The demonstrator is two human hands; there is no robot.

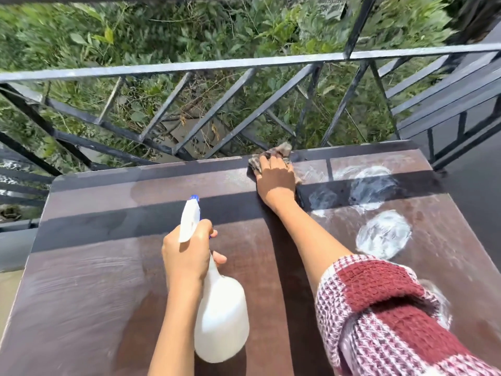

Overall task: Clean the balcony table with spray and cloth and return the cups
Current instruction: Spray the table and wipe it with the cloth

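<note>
While flat on cloth [282, 150] at worktop [95, 267] edge, right hand [276, 183], fingers [267, 166] straight; left hand [187, 253] fingers round spray bottle [221, 321].

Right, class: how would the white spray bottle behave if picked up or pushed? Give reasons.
The spray bottle is opaque plastic, so probably stiff; its fill, hence weight, cannot be told. The left hand grips its narrow neck; the wide body should stand steadily.

The left hand [187, 253] curls round the neck of the spray bottle [221, 321], forearm bare, while the right hand [275, 180], ahead of it and to its right, presses flat-fingered on the cloth [282, 150], arm outstretched, knitted sleeve [393, 316] rolled up.
</note>
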